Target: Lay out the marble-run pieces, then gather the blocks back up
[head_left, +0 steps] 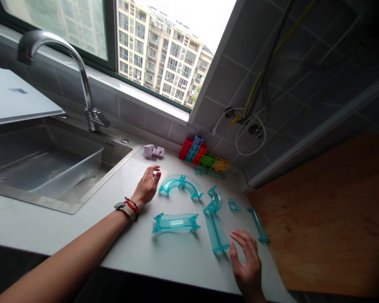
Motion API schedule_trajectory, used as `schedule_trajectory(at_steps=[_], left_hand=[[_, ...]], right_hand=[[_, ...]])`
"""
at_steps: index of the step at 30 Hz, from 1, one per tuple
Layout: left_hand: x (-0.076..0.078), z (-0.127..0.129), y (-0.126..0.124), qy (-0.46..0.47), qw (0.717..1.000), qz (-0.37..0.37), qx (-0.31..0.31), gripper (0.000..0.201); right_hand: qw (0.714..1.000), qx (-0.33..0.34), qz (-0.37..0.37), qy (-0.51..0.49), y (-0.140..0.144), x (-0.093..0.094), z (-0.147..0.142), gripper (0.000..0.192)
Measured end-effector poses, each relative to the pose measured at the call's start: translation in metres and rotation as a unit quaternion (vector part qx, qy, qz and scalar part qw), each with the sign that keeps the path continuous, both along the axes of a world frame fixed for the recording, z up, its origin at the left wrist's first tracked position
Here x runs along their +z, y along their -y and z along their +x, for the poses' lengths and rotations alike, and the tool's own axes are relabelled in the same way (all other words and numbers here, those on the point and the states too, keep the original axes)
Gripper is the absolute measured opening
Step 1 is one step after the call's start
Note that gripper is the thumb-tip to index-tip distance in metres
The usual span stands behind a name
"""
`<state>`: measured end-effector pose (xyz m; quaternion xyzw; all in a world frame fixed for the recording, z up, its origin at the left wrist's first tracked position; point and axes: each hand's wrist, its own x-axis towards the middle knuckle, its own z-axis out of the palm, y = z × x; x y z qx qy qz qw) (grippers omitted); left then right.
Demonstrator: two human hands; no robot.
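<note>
My left hand (pixel 148 185) hovers at the left end of a curved translucent teal track piece (pixel 180 182), fingers apart and holding nothing. Below that arc lies a straight teal track piece (pixel 177 222). My right hand (pixel 246 263), also open, is beside the lower end of a long straight teal piece (pixel 216 229), whose upper end meets a short curved piece (pixel 215 198). A small teal connector (pixel 233 205) and another straight piece (pixel 258 225) lie farther right. Whether either hand touches a piece is unclear.
Red, blue, green and yellow blocks (pixel 204 155) stand by the tiled wall, with teal pieces (pixel 209 172) in front. Pale purple pieces (pixel 153 151) sit near the sink (pixel 77 205) and its faucet (pixel 85 84). A wooden board (pixel 322 219) bounds the counter (pixel 177 256) at right.
</note>
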<state>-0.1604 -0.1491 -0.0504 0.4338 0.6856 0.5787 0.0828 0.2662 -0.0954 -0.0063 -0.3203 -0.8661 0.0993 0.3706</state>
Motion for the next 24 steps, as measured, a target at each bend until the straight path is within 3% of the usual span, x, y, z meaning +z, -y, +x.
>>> schedule_trajectory(at_steps=[2,5,8,13,15,17,20,22,24], left_hand=[[-0.002,-0.003,-0.001,0.01,1.0,-0.001,0.006,0.051],[-0.002,-0.006,-0.003,0.022,0.999,-0.003,0.024,0.052],[0.005,-0.006,-0.001,0.024,0.998,0.0,0.059,0.052],[0.035,0.017,0.024,-0.031,0.996,0.001,0.088,0.046],[0.051,0.036,0.042,-0.074,0.996,-0.011,0.037,0.041],[0.065,0.058,0.061,-0.122,0.99,-0.042,-0.063,0.036],[0.079,0.087,0.08,-0.209,0.947,-0.138,-0.201,0.054],[0.081,0.099,0.085,-0.252,0.918,-0.206,-0.228,0.066],[0.081,0.105,0.086,-0.268,0.906,-0.248,-0.212,0.061]], right_hand=[[0.997,-0.062,-0.035,-0.034,0.009,-0.025,0.033,0.021],[0.982,-0.109,-0.133,-0.078,0.014,-0.045,0.054,0.027],[0.968,-0.111,-0.199,-0.101,0.011,-0.046,0.049,0.032],[0.972,-0.082,-0.193,-0.101,0.01,-0.034,0.038,0.031],[0.973,-0.07,-0.196,-0.102,0.012,-0.032,0.039,0.031],[0.972,-0.062,-0.203,-0.105,0.013,-0.031,0.042,0.031],[0.969,-0.054,-0.214,-0.108,0.013,-0.033,0.043,0.03],[0.969,-0.05,-0.218,-0.11,0.013,-0.034,0.042,0.03],[0.968,-0.047,-0.22,-0.113,0.013,-0.034,0.041,0.03]])
